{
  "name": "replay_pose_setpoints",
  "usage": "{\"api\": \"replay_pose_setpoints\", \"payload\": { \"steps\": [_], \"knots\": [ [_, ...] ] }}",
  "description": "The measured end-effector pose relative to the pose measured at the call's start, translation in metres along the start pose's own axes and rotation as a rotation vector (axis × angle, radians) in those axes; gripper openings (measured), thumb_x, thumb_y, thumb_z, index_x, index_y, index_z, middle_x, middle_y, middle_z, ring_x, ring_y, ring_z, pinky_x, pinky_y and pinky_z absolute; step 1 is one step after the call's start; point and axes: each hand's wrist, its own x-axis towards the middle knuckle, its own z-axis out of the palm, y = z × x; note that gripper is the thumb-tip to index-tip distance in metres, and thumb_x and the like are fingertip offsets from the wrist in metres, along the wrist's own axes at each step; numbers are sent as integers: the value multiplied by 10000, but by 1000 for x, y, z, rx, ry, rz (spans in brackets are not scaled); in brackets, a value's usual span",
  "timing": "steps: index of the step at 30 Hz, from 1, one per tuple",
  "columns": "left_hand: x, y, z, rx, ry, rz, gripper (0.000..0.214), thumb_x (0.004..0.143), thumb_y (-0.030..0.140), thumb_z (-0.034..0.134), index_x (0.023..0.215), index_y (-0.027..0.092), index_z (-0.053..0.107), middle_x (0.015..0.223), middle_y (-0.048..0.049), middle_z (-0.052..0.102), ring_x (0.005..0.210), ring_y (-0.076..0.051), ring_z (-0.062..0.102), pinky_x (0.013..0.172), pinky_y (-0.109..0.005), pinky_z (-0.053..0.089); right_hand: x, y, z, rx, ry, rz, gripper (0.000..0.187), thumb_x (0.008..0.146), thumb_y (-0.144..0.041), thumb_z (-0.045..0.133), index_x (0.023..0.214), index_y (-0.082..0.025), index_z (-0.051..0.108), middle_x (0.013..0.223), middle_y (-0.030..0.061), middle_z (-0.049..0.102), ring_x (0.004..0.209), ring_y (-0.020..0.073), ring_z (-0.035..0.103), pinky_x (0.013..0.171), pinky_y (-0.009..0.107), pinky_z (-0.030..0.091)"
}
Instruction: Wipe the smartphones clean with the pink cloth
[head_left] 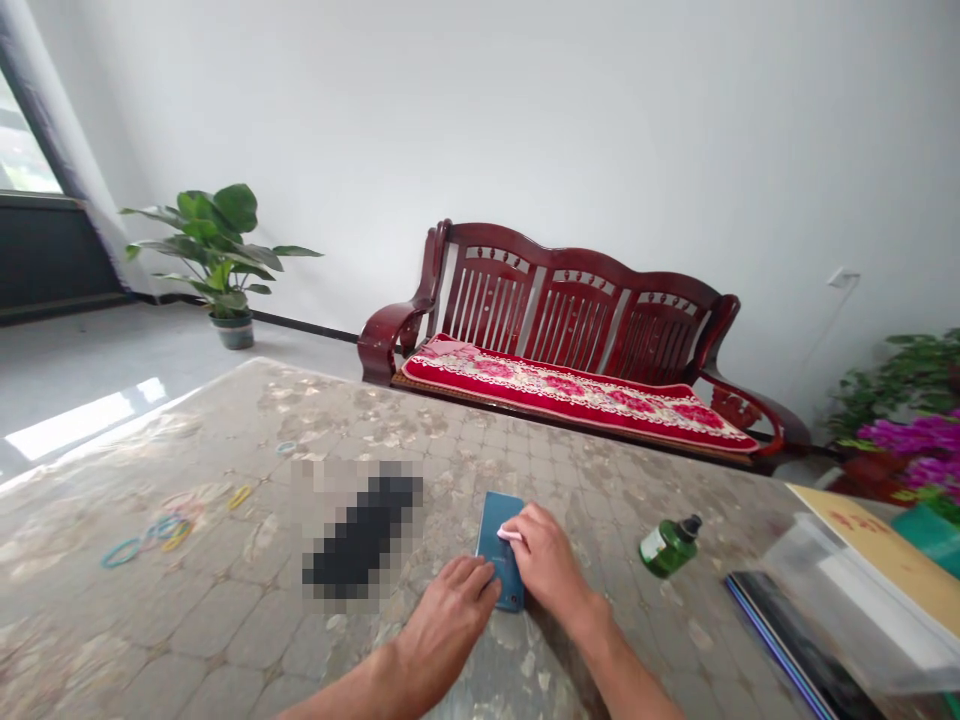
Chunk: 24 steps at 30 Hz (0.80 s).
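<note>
A blue phone (496,545) lies flat on the patterned table (247,600) in front of me. My left hand (450,610) rests on the phone's near left edge, fingers curled against it, steadying it. My right hand (547,565) presses a small white pad (510,534) onto the phone's surface, fingers pinched together on it. A small green bottle (667,545) with a black cap lies tilted on the table to the right of my right hand, apart from it.
A pixelated dark object (360,535) lies left of the phone. Coloured rubber bands (161,530) are scattered at the left. A clear plastic box (847,600) and dark flat items (795,640) sit at the right. Behind the table stands a red wooden bench (570,340), with potted plants (217,250) beside it.
</note>
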Motion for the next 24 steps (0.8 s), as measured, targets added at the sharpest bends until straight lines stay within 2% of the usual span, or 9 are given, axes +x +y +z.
{"api": "replay_pose_setpoints", "payload": {
  "steps": [2, 4, 7, 12, 14, 20, 24],
  "knots": [
    [0, 2, 1, 12, -11, -10, 140, 941, 86, 563, 1044, 152, 632, 1096, -75, 657, 1030, -241, 606, 950, -374, 475, -14, -5, -2, 24, -25, -23, 251, 888, -72, 524, 887, -237, 712, 914, 21, 641, 931, 165, 587, 817, 237, 428],
    [0, 4, 0, 34, -42, -19, 128, 940, 85, 559, 1029, 148, 626, 1054, -74, 656, 977, -244, 607, 899, -376, 483, -16, -7, -2, 32, -44, -33, 258, 891, -72, 521, 875, -238, 718, 906, 20, 640, 921, 163, 589, 806, 233, 429],
    [0, 5, -2, 64, -75, -6, 109, 938, 93, 556, 1011, 148, 615, 1017, -71, 649, 924, -244, 599, 841, -372, 483, 3, -3, 0, 7, -28, -28, 267, 890, -69, 517, 855, -230, 728, 897, 30, 648, 923, 168, 595, 831, 239, 430],
    [-1, 3, 2, 92, -49, 27, 140, 931, 77, 527, 1024, 151, 601, 1015, -67, 637, 916, -234, 585, 836, -362, 474, 41, 4, 4, -35, 39, 72, 245, 888, -94, 529, 836, -216, 735, 893, 49, 660, 909, 179, 611, 827, 247, 438],
    [-2, 2, 6, 103, -46, 37, 160, 921, 61, 516, 1022, 151, 600, 1016, -67, 636, 924, -233, 582, 845, -360, 476, 39, 1, 3, -22, 24, 74, 244, 886, -97, 530, 827, -220, 733, 880, 42, 661, 890, 171, 618, 811, 242, 437],
    [-2, 2, 8, 127, -53, 63, 200, 855, 31, 523, 1009, 134, 599, 988, -79, 630, 898, -245, 576, 816, -369, 494, 4, -11, -2, 51, -63, -47, 238, 880, -96, 540, 840, -237, 728, 874, 12, 648, 910, 150, 602, 807, 228, 425],
    [-2, 3, 1, 124, -57, 69, 222, 836, 36, 530, 1025, 126, 600, 1004, -87, 630, 896, -244, 572, 791, -355, 499, 21, -8, 2, 22, -71, -36, 262, 887, -96, 521, 830, -239, 733, 877, 19, 650, 906, 154, 604, 823, 232, 427]
  ]
}}
